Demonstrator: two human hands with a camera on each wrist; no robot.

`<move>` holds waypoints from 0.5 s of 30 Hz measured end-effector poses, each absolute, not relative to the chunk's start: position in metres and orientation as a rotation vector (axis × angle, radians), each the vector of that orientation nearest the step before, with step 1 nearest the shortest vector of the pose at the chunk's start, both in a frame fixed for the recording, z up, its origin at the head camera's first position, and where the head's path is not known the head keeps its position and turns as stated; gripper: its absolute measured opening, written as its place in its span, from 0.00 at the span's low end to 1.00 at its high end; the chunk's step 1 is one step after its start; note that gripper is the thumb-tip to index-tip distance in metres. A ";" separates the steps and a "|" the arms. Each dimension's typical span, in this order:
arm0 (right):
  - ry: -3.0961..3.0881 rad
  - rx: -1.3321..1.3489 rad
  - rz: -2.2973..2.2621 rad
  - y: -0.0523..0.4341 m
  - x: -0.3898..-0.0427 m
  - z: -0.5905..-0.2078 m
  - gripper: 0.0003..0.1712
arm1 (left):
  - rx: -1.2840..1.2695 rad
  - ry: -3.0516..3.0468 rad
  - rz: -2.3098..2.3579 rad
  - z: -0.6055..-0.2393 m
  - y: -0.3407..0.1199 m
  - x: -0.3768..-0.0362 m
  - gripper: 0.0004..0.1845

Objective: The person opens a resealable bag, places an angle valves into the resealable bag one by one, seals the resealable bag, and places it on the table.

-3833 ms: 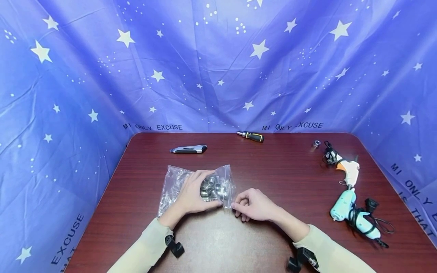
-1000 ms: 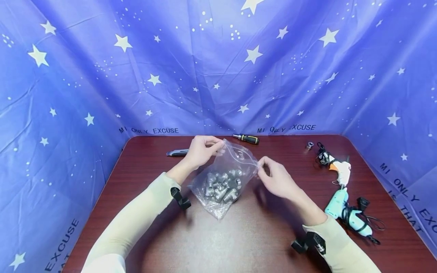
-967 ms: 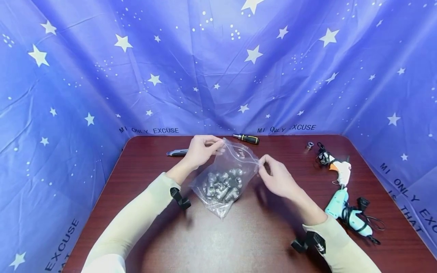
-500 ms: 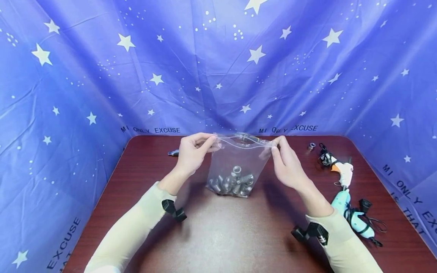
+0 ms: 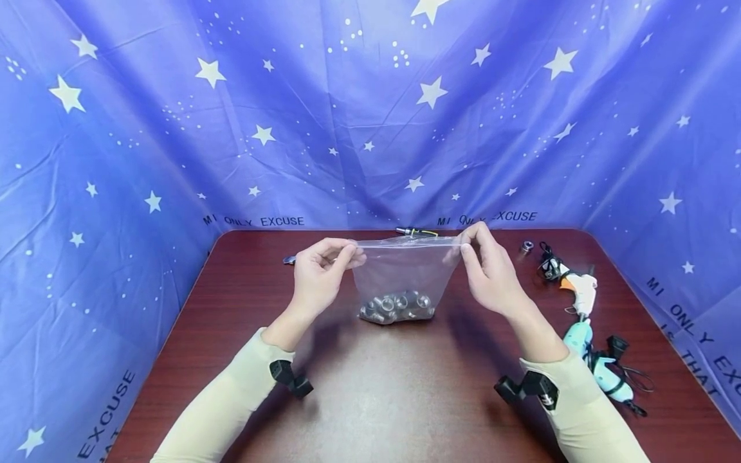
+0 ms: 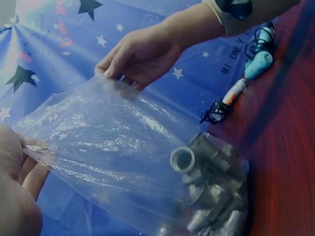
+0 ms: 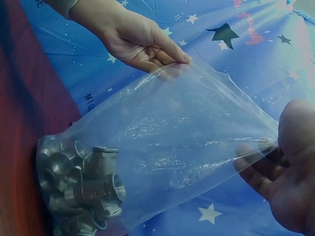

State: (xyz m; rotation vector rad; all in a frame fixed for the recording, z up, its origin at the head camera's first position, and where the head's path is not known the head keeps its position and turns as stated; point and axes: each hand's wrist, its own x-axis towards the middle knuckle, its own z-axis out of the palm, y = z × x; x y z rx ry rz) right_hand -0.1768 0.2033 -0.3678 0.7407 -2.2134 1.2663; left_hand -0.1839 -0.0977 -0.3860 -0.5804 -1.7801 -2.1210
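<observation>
A clear zip-lock bag (image 5: 405, 270) stands stretched upright at mid-table, its zip strip pulled straight along the top. Metal pipe fittings (image 7: 93, 189), several of them tee-shaped and threaded, lie heaped in its bottom. My left hand (image 5: 321, 273) pinches the bag's top left corner between thumb and fingers. At the opposite top corner my right hand (image 5: 491, 270) pinches the plastic the same way. The left wrist view shows the bag (image 6: 113, 142) taut between both hands, with the fittings (image 6: 211, 182) low in it.
Behind the bag lies a screwdriver (image 5: 408, 231), partly hidden. A utility knife (image 5: 289, 260) shows its tip beside my left hand. At right are a small metal fitting (image 5: 527, 246), a white glue gun (image 5: 583, 289) and a light-blue glue gun (image 5: 612, 381) with black cords.
Earlier the bag lay flat under my left hand. Both hands have since lifted it by its top corners and drawn them apart; its gaping mouth is now pulled into a straight line.
</observation>
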 end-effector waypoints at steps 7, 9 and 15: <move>-2.235 0.714 1.297 0.201 -0.182 -0.368 0.06 | -0.519 -1.760 -2.099 -0.391 -0.096 -0.187 0.06; -2.237 0.681 1.303 0.201 -0.182 -0.368 0.06 | -0.508 -1.749 -2.114 -0.391 -0.096 -0.189 0.07; -2.259 0.564 1.346 0.198 -0.184 -0.364 0.02 | -0.463 -1.768 -2.101 -0.391 -0.098 -0.191 0.08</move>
